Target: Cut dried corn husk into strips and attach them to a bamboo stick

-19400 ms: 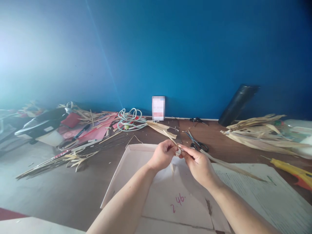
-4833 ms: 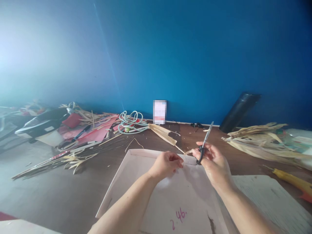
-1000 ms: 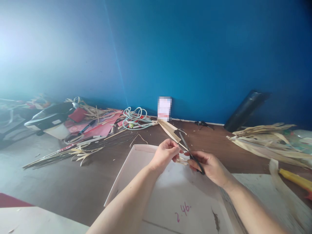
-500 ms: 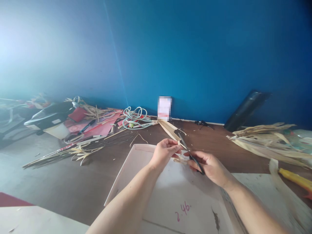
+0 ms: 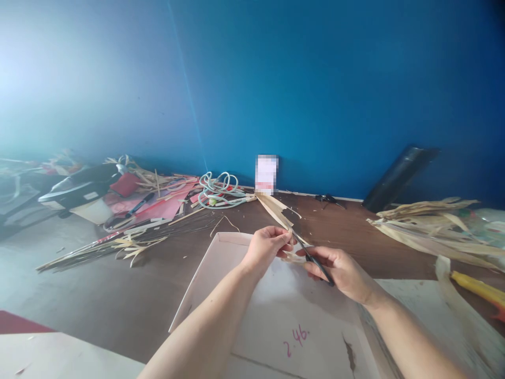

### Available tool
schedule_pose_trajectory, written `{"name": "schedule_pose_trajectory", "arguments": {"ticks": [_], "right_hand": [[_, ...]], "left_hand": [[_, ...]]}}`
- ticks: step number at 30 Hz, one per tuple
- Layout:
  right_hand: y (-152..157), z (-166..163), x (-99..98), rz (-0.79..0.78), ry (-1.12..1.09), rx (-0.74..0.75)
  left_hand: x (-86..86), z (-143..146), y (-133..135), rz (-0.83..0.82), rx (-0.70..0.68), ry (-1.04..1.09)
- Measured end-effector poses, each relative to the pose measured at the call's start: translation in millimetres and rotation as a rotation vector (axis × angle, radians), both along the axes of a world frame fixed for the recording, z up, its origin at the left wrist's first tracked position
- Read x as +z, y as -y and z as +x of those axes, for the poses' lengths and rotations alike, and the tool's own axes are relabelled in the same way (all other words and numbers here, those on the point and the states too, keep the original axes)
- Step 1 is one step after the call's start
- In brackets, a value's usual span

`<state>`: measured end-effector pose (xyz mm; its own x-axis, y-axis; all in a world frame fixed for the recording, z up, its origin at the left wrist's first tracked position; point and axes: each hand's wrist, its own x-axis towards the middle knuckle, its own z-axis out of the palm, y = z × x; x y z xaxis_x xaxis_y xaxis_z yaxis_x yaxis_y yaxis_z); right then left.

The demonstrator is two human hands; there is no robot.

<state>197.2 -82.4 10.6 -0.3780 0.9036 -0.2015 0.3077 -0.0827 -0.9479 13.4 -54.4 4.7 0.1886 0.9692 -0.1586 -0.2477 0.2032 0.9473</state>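
My left hand (image 5: 266, 249) is closed in a pinch on a small pale strip of dried leaf (image 5: 292, 257), held above a pale cardboard sheet (image 5: 252, 316). My right hand (image 5: 342, 271) is closed round the black handles of a pair of scissors (image 5: 311, 257). The blades point up and left toward my left fingertips and meet the strip there. Whether the blades are apart is too small to make out. A long dried leaf (image 5: 276, 208) lies on the brown table just beyond my hands.
A pile of dried leaves (image 5: 430, 226) lies at the right, with a yellow tool (image 5: 479, 288) nearer me. A coiled pale cable (image 5: 218, 191), red paper (image 5: 158, 205), thin sticks (image 5: 118, 245) and a black-and-white appliance (image 5: 79, 192) fill the left. A black tube (image 5: 398, 176) leans on the blue wall.
My right hand picked up the scissors and brought them to the strip in my left hand. Over the last second both hands shifted only slightly, and the blades closed in on the strip.
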Motion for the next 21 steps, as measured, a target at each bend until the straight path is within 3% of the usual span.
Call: {"name": "schedule_pose_trajectory", "arguments": {"ticks": [21], "right_hand": [[2.5, -1.9, 2.9, 0.033, 0.014, 0.010]], "left_hand": [[-3.5, -1.3, -1.0, 0.019, -0.020, -0.003]]}}
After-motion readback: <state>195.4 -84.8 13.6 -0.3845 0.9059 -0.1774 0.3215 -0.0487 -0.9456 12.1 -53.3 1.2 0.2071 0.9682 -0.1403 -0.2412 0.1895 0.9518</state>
